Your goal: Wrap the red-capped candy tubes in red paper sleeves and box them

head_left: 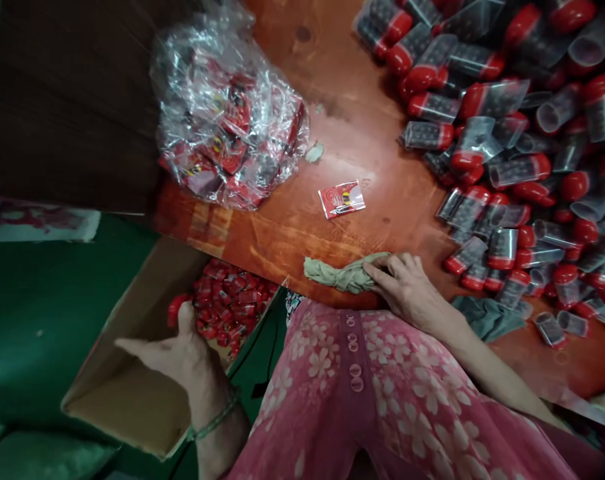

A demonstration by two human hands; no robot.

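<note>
My left hand (175, 350) is held over a cardboard box (132, 387), its fingers spread apart. Just beyond the fingertips is a blurred red piece (176, 310), seemingly in the air; whether a finger touches it is hard to tell. Inside the box lies a heap of small red wrapped packets (232, 300). At the table's near edge my right hand (407, 287) has its fingers closed on the end of a crumpled grey-green cloth (340, 273). A flat red and white printed packet (341, 199) lies on the table beyond the cloth.
A clear plastic bag (227, 127) full of red printed packets sits on the left of the wooden table (377, 147). Many clear tubes with red caps (502, 170) are piled on the right. A dark grey-green cloth (490, 317) lies beside my right forearm.
</note>
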